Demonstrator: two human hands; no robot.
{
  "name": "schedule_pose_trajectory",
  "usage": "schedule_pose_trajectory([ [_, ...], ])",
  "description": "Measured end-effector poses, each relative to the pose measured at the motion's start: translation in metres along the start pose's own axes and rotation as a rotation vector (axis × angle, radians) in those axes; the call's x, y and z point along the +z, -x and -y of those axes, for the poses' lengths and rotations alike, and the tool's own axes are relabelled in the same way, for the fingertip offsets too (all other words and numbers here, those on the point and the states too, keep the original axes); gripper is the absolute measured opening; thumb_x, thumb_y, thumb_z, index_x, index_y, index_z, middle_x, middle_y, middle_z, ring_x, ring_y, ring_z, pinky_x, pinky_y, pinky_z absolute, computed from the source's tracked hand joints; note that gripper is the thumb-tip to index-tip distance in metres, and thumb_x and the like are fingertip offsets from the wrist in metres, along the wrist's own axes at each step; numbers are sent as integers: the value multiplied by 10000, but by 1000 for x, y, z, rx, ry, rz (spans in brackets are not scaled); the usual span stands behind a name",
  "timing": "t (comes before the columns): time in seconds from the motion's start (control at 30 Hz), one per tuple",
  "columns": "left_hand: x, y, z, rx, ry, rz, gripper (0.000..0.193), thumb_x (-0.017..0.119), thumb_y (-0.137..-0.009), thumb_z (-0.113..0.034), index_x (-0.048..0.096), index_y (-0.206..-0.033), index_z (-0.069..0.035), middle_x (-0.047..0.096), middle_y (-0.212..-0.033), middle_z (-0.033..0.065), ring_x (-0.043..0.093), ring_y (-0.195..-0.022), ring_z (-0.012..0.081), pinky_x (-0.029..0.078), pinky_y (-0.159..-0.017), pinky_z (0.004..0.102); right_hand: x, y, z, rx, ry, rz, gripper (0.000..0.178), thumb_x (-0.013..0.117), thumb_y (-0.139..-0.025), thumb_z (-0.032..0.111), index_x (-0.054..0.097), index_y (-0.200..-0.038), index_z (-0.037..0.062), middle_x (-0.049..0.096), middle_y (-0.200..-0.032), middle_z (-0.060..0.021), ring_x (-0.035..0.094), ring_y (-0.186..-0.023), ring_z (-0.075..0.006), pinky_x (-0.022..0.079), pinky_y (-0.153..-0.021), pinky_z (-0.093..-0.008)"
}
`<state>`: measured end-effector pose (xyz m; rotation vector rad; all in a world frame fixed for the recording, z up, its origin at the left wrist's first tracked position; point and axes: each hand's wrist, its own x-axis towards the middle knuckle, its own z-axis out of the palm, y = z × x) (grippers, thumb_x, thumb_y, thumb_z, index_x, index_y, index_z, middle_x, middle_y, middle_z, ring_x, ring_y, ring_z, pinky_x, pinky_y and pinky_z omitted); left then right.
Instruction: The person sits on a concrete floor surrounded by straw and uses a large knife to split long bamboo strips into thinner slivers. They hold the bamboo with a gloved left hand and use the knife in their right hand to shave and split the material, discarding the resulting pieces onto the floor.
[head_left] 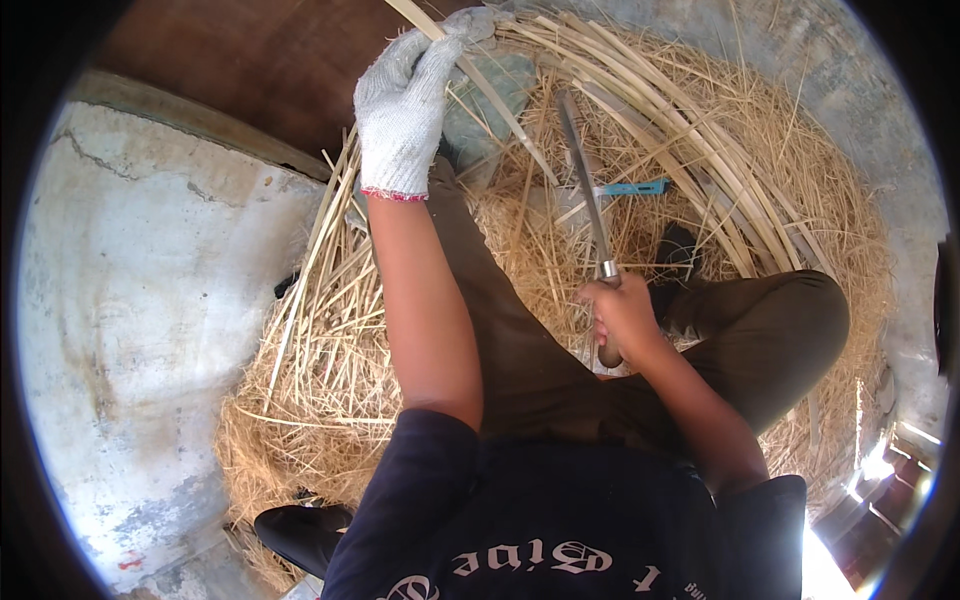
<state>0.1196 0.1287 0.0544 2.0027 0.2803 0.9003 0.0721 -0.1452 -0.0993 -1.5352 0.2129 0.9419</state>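
My left hand (pixel 405 105) wears a white knitted glove and grips a long pale bamboo strip (pixel 500 100) that runs from the top down toward the middle. My right hand (pixel 622 318) is bare and closed on the wooden handle of a long knife (pixel 583 180). The blade points up and away, lying near the strip. Both hands work above my legs in dark olive trousers (pixel 520 350). More split bamboo strips (pixel 690 140) curve in a bundle to the right of the blade.
A thick heap of straw-like shavings (pixel 330 370) covers the ground around me. A small blue-handled tool (pixel 632 187) lies in the shavings. A concrete slab (pixel 150 300) sits on the left, with a black shoe (pixel 300 535) at the bottom.
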Motion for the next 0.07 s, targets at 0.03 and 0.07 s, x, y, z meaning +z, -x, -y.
schedule_pose_trajectory([
  [0.03,-2,-1,2,18,-10,-8,269,723,-965,-252,790,-1145,-63,740,-1081,38,644,-976,105,516,-882,269,0,0,1,-57,-3,-36,258,689,-885,129,525,-704,47,478,-513,-43,472,-368,-168,376,-356,-361],
  [0.07,-3,0,3,14,-12,-10,269,723,-965,-252,790,-1145,-63,740,-1081,38,644,-976,105,516,-882,269,-1,0,3,-114,-6,-72,259,690,-885,134,531,-703,42,481,-503,-56,484,-361,-184,369,-353,-373],
])
